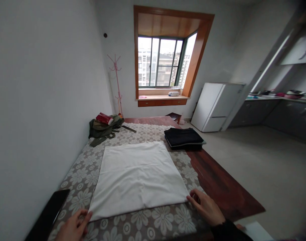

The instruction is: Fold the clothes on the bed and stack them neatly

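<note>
A white cloth lies spread in a rough square on the table, with soft wrinkles near its middle. At its near left corner my left hand pinches the fabric between thumb and fingers. My right hand, in a dark sleeve, grips the near right corner the same way. Under the cloth is a lace tablecloth with a flower pattern.
Folded dark clothes are stacked at the far right of the table. A green backpack with a red packet on it rests against the left wall. A black phone-like slab lies near left. Bare red wood edges the table's right side.
</note>
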A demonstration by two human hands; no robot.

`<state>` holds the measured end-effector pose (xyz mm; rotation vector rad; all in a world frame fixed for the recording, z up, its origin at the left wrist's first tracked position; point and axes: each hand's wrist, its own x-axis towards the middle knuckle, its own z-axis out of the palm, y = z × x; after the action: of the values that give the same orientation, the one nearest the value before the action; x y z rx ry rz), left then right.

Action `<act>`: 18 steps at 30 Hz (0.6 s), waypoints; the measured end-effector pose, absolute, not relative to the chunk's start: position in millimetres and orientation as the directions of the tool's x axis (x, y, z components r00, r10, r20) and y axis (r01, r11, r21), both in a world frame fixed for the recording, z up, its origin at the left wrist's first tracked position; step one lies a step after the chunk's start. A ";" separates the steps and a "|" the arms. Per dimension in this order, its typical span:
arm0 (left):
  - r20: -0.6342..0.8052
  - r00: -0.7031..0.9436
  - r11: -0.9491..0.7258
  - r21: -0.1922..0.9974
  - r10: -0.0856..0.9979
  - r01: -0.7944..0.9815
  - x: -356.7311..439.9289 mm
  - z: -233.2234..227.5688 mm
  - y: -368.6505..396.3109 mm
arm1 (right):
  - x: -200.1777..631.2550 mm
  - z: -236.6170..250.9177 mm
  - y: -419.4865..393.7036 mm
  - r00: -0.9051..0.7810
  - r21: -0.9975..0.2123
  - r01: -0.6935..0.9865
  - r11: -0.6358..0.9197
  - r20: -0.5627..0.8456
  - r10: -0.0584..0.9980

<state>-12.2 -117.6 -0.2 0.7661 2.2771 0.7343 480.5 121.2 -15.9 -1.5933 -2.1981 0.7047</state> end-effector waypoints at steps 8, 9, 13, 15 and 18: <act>-0.367 -0.650 0.645 0.721 0.666 0.254 15.1 14.8 -117.0 | 469.3 -19.1 121.7 -0.264 -0.698 0.665 0.267 0.114 0.958; -0.370 -0.649 0.644 0.723 0.665 0.248 14.4 15.6 -120.2 | 470.3 -20.4 121.7 -0.259 -0.739 0.624 0.252 0.109 0.960; -0.323 -0.682 0.619 0.747 0.657 0.243 12.6 18.1 -127.8 | 472.0 -25.0 118.3 -0.262 -0.904 0.423 0.060 -0.058 0.963; -0.287 -0.700 0.608 0.750 0.654 0.260 13.5 19.9 -128.2 | 471.6 -25.0 115.5 -0.265 -0.956 0.290 -0.040 -0.120 0.957; -0.245 -0.725 0.570 0.786 0.643 0.240 15.3 20.4 -131.1 | 473.4 -22.8 108.2 -0.197 -0.993 0.092 -0.079 -0.096 0.976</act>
<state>15.3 -131.1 20.4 0.7059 2.2876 1.0364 473.4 108.2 -22.8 -1.2349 -1.3789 1.3844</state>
